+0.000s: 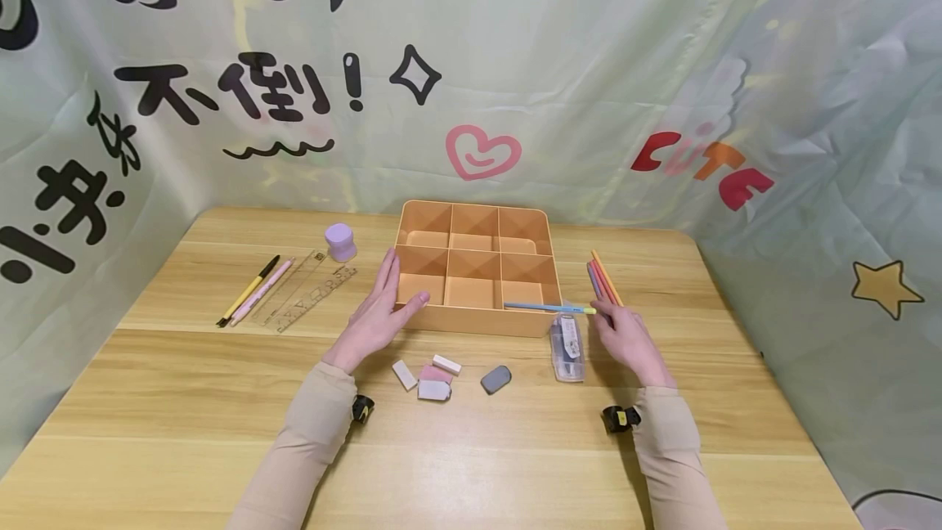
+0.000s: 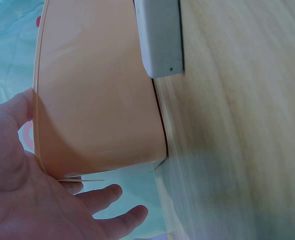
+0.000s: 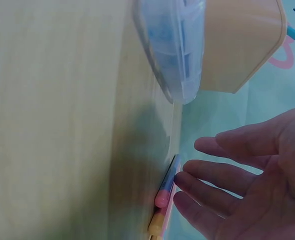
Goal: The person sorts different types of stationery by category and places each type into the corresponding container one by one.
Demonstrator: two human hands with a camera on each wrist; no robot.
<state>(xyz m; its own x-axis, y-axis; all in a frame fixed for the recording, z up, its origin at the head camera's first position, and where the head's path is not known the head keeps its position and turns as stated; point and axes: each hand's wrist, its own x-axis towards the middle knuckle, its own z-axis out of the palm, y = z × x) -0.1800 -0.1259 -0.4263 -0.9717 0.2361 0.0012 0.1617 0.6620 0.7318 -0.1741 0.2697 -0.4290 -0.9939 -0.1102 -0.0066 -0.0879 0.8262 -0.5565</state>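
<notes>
pens [image 1: 604, 282] look light, stiff (perhaps slippery), best pinched mid-barrel; right hand [image 1: 627, 339] unclenched near them, left hand [image 1: 376, 319] loosely touching box [image 1: 478, 321].

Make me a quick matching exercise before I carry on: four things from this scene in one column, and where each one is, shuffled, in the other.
Things
1. Lilac tub
2. Dark grey block
3. Blue pencil
4. Left hand

Places
A. On the table, in front of the box
B. Touching the box's front left corner
C. By the far ends of the clear rulers
D. Extending past the box's right side

Pairs: 1-C, 2-A, 3-D, 4-B
</notes>
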